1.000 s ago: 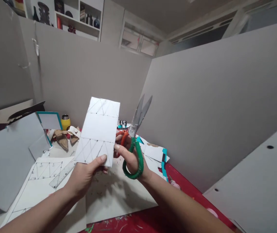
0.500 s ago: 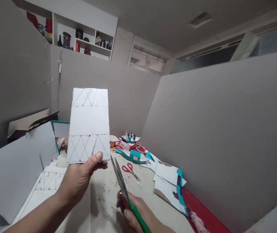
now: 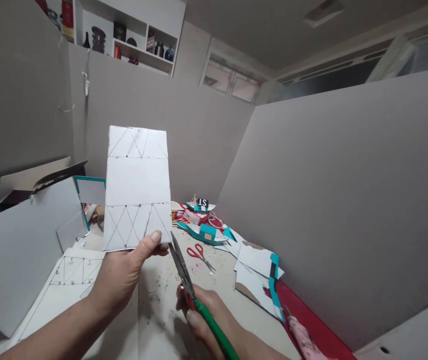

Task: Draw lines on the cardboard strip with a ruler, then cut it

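Note:
My left hand grips the bottom edge of a white card, thumb in front, holding it upright above the table. Pencilled or inked triangles and zigzags run along the card's top and bottom bands; the middle band is plain. In my right hand is a pair of large scissors with green and red handles. Their blades point up and lie close together, the tips beside the card's lower right corner. Whether the tips touch the card I cannot tell.
Small red-handled scissors lie on the table. Behind them sit teal-and-white paper boats. Cut card pieces and a pink tool are at right. Folded white board and a sheet with drawn triangles are at left.
The view has shifted slightly, so the surroundings sit higher and a little to the left. Scissor tips have risen slightly beside the card's lower corner. Both hands keep their hold.

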Action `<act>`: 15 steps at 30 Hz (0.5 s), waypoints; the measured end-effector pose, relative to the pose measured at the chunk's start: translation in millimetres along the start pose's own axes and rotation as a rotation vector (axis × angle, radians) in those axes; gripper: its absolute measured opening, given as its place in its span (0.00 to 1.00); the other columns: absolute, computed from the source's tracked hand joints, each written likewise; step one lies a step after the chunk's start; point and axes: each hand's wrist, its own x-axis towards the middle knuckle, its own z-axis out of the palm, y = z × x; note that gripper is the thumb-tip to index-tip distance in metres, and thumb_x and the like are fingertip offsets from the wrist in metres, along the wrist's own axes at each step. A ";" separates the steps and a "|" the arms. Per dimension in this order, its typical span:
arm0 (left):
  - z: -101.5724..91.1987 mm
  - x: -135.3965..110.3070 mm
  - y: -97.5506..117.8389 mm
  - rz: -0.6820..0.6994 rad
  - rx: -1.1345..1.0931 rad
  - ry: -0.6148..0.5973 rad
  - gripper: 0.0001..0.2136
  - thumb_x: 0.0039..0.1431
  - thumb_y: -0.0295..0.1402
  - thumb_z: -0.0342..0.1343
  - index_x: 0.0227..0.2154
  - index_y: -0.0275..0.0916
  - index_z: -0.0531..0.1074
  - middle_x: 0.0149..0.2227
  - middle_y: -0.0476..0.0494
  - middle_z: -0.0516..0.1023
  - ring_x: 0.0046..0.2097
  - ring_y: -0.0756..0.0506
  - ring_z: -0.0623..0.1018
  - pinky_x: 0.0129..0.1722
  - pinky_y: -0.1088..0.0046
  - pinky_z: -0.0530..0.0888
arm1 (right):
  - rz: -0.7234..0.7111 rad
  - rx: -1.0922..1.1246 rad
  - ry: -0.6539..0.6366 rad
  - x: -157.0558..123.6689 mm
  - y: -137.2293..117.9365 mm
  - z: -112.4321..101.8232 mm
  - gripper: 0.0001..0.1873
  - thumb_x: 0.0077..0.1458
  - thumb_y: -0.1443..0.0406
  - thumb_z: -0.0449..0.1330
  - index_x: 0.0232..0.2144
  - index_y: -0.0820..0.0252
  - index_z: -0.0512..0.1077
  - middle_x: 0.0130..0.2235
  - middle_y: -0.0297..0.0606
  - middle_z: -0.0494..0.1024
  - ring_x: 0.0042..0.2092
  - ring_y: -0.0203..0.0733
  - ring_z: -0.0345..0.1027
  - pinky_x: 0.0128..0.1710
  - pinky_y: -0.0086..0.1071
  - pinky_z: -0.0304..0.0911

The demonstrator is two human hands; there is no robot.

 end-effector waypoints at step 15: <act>2.2 -1.1 -5.8 -0.026 0.006 0.006 0.15 0.55 0.47 0.67 0.33 0.39 0.82 0.36 0.43 0.86 0.39 0.42 0.84 0.48 0.63 0.81 | 0.127 0.108 -0.042 -0.2 -12.8 -1.1 0.27 0.65 0.41 0.49 0.34 0.59 0.65 0.24 0.29 0.61 0.24 0.33 0.54 0.22 0.26 0.55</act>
